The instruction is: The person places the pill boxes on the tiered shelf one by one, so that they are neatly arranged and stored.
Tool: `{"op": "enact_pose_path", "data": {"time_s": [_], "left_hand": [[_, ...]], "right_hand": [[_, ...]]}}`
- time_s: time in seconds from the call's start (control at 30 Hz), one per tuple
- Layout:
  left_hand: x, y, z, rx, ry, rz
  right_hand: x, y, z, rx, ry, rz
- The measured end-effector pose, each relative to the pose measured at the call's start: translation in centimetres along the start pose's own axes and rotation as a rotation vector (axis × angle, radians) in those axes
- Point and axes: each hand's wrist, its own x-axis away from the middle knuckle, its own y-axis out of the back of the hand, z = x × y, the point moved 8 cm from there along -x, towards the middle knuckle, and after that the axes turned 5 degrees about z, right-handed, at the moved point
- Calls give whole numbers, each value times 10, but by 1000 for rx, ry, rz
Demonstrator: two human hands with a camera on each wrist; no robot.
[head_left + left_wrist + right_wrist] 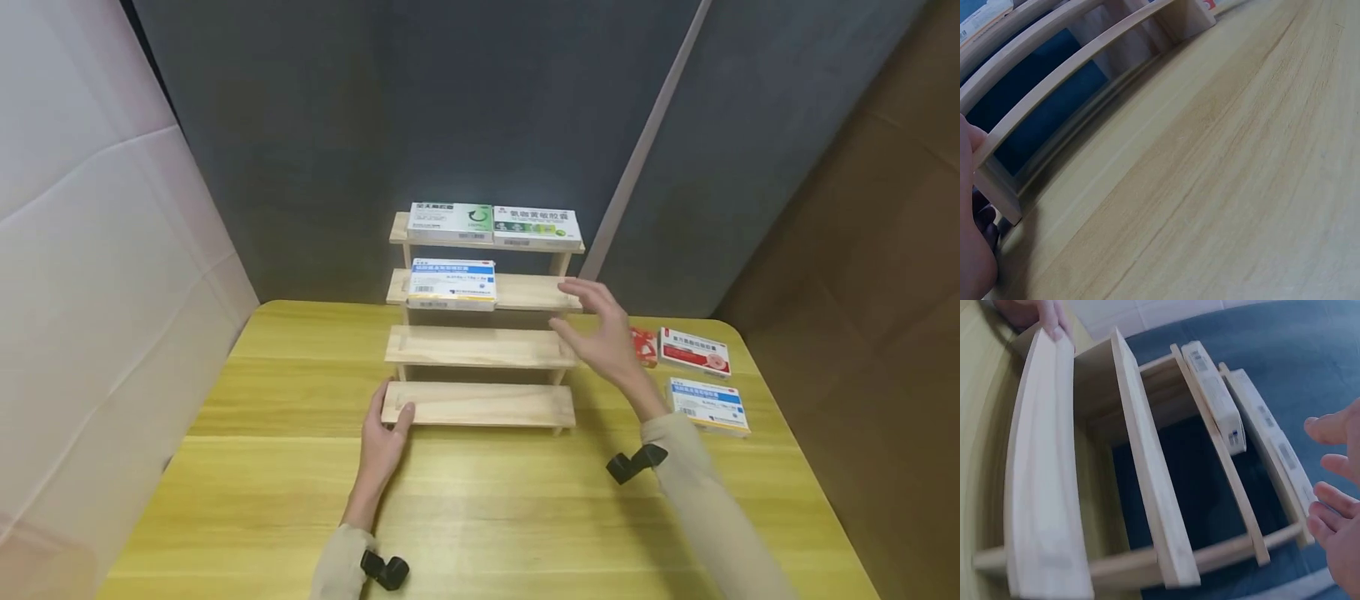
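A stepped wooden rack (480, 346) stands on the table. Its top step bears a green-and-white box (450, 222) beside another white-and-green box (536, 227). On the step below, a blue-and-white box (452, 283) lies at the left. The left hand (383, 446) grips the left end of the lowest step, thumb on top; the left wrist view shows only part of this hand (974, 250). At the rack's right side, the right hand (603, 337) hovers with fingers spread, holding nothing; in the right wrist view this hand (1341, 487) is apart from the boxes.
To the right of the rack on the table (465, 517) lie a red box (644, 347), partly hidden by the right hand, a red-and-white box (694, 352) and a blue-and-white box (708, 405). A dark curtain (420, 100) hangs behind the table.
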Motion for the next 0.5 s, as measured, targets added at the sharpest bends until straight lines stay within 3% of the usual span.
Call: {"op": "enact_pose_path", "data": {"time_s": [0.27, 0.5], "left_hand": [[2, 2, 1, 25, -5, 8], [0, 1, 0, 23, -5, 15]], "right_hand": [[18, 23, -17, 50, -24, -22], [34, 39, -29, 82, -97, -20]]}}
